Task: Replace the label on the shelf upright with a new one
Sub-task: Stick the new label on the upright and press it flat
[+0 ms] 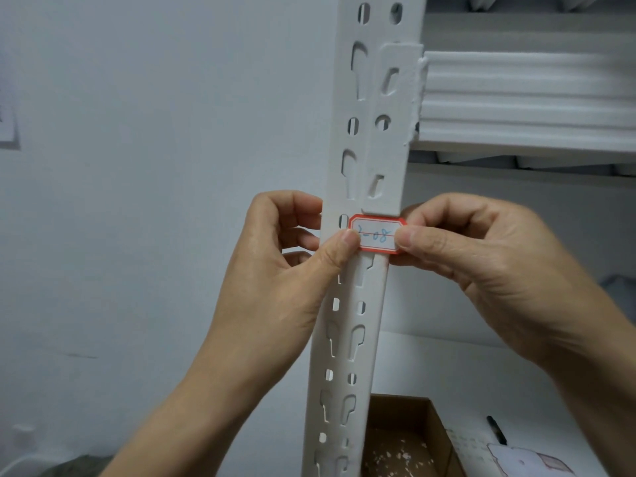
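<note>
Label [377,235], red-edged with blue handwriting ending in "08", sits flat on the front of the white upright [370,321], just below a bolted-on plate [389,132], its long axis running crosswise between the two hands. Furthest left is a bare pale wall [137,132]. Next comes the left hand [275,270]: its fingers curl round the upright's left edge and its thumb [344,246] presses on the label's left end, so the hand pinches label and post together. The middle of the label stays uncovered, and both hands are equally near it, one at each short end. The right hand [481,263] mirrors the left, with fingers tucked behind the post's right edge and its thumb [409,237] bearing on the label's right end, which seems to reach slightly past that edge. Whether this is the old label or the new one cannot be told; if old, the overhanging right end looks the easier place to start peeling, pulling leftward along the long axis; if new, the thumbs need only smooth outward from the centre. To the right a ribbed shelf beam [516,98] meets the post, and lower down stand a brown box [437,418], a sheet [471,445] and a pen [495,430].
</note>
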